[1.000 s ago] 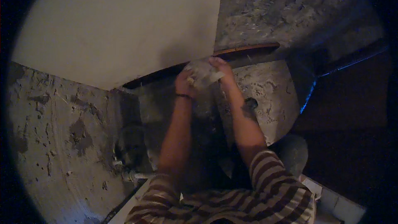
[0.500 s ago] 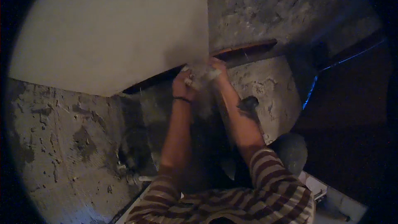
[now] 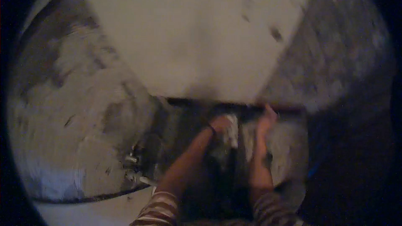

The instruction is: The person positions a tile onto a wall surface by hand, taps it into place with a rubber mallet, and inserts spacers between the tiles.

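My left hand (image 3: 220, 123) is closed on a crumpled white piece (image 3: 233, 131) that hangs down beside its fingers; whether it is cloth or paper I cannot tell. A dark band circles that wrist. To the right, apart from the left, my right hand (image 3: 266, 118) has its fingers stretched toward a dark strip (image 3: 217, 104), with nothing visible in them. Motion blur hides whether it touches the strip. Above both hands spreads a large smooth pale panel (image 3: 197, 37), its lower edge running along the strip.
Rough, patchy plaster walls (image 3: 79, 100) (image 3: 331, 54) flank the pale panel. Pipe fittings (image 3: 133, 157) stick out at the lower left, near my left forearm. A pale flat surface (image 3: 79, 215) lies at the bottom left. The right side is in deep shadow.
The view has swung, so the panel now stands centrally. My hands, close together around the white piece before, have drawn apart; the right has let go and the left keeps it.
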Demonstrator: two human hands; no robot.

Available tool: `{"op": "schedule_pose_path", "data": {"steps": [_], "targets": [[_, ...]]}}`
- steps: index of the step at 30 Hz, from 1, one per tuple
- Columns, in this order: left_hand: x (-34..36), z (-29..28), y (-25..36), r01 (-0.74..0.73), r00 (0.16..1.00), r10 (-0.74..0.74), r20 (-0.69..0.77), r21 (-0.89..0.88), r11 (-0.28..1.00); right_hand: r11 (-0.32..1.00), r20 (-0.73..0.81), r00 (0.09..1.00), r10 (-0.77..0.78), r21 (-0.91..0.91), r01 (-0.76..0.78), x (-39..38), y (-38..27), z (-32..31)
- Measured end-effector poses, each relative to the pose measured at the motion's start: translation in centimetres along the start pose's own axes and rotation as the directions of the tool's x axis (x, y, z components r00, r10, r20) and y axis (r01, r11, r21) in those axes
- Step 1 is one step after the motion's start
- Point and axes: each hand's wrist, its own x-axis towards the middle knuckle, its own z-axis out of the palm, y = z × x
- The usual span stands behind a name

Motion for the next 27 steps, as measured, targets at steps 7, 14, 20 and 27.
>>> {"op": "schedule_pose_path", "data": {"steps": [7, 14, 20, 27], "targets": [[4.4, -10.9, 4.9, 0.099, 0.995, -0.095, -0.033, 0.161, 0.982, 0.983, 0.019, 0.999, 0.033, 0.179, -0.036, 10.8, -18.1, 1.8], [2.1, -6.2, 3.9, 0.061, 0.967, 0.003, -0.255, 0.239, 0.969, 0.707, 0.178, 0.701, -0.691, -0.036, 0.706, 13.0, -24.2, 3.0], [-0.5, -8.2, 7.8, 0.226, 0.973, -0.23, 0.017, 0.127, 0.966, 0.809, 0.167, 0.795, -0.583, 0.026, 0.588, 12.4, -23.9, 1.5], [-0.9, -13.9, 12.6, 0.386, 0.913, -0.348, 0.215, -0.171, 0.906, 0.868, 0.346, 0.808, -0.476, 0.038, 0.495, 13.6, -21.3, 0.5]]}}
